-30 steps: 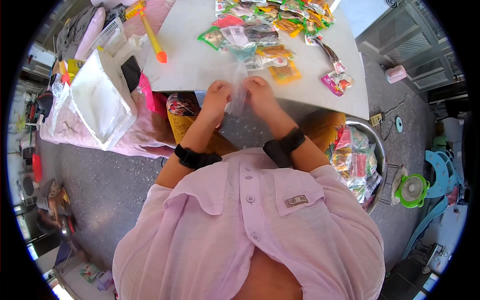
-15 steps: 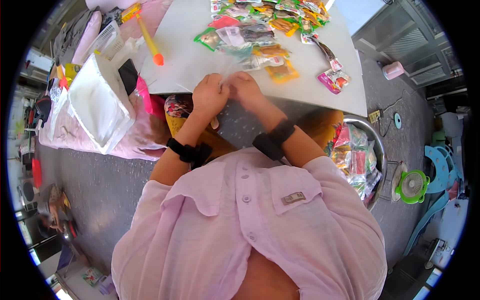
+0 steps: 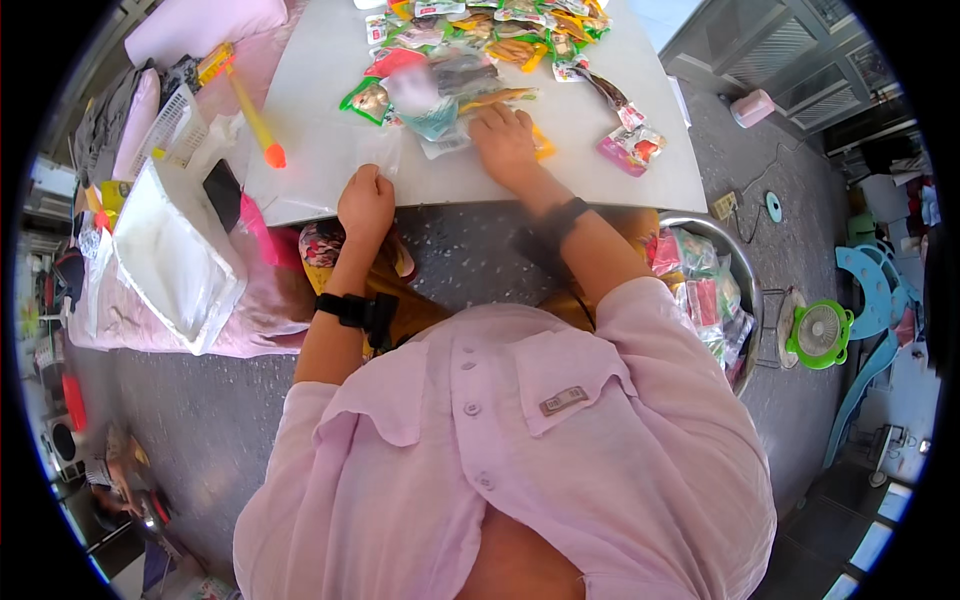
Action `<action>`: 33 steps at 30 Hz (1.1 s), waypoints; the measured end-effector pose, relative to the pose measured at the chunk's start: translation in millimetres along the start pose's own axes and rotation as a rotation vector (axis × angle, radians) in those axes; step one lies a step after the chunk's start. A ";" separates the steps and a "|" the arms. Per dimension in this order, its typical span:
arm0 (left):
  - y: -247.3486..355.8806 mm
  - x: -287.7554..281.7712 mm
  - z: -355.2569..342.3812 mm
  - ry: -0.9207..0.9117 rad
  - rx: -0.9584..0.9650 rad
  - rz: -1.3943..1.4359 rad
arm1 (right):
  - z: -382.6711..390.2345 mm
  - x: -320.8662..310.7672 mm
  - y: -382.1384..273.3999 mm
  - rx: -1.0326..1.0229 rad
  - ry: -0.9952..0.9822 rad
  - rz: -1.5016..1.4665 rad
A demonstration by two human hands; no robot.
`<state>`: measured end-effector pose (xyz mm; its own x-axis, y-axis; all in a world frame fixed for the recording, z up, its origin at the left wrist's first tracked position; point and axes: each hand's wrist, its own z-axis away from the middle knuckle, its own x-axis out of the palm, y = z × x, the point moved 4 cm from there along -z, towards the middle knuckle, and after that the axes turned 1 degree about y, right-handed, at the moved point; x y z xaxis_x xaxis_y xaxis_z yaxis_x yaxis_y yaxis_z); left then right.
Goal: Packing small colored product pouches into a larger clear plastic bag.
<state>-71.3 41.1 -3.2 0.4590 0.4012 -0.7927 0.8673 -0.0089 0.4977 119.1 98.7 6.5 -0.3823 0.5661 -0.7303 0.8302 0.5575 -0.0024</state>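
Note:
My left hand is closed at the table's near edge, gripping a thin clear plastic bag that spreads flat over the tabletop beyond the fist. Farther in, my right hand rests on the near side of a heap of snack packets, its fingers curled down over an orange-yellow packet and covering much of it. Against those fingers lies a clear and teal packet. Just past them is a yellow packet. A green-edged packet sits left of these.
More colourful packets cover the white table's far side. A pink-purple packet lies at right. Left stand a white foam box, a dark phone and a yellow stick. A metal basin of packets stands by my right side.
My hands were together at the table edge and are now apart. The left has drawn left with the clear bag; the right has reached forward onto the packets. The whole view has shifted slightly.

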 end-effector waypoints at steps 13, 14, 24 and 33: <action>5.0 1.9 2.5 -0.020 0.073 -0.089 | 20.7 -84.3 120.3 0.851 0.013 -0.697; 7.5 0.3 2.8 -0.001 0.096 -0.083 | 40.7 -85.3 151.7 0.882 0.128 -0.706; 6.3 -3.3 -1.1 -0.146 0.036 -0.088 | 176.7 -151.6 258.8 1.276 0.057 -0.500; 10.6 -4.1 -2.9 -0.368 -0.132 -0.085 | 115.1 -134.1 232.4 1.038 -0.164 0.161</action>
<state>-64.5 42.0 6.4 0.4458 0.0399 -0.8942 0.8840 0.1376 0.4469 410.1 82.5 25.2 -0.2419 0.4548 -0.8571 0.8354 -0.3518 -0.4224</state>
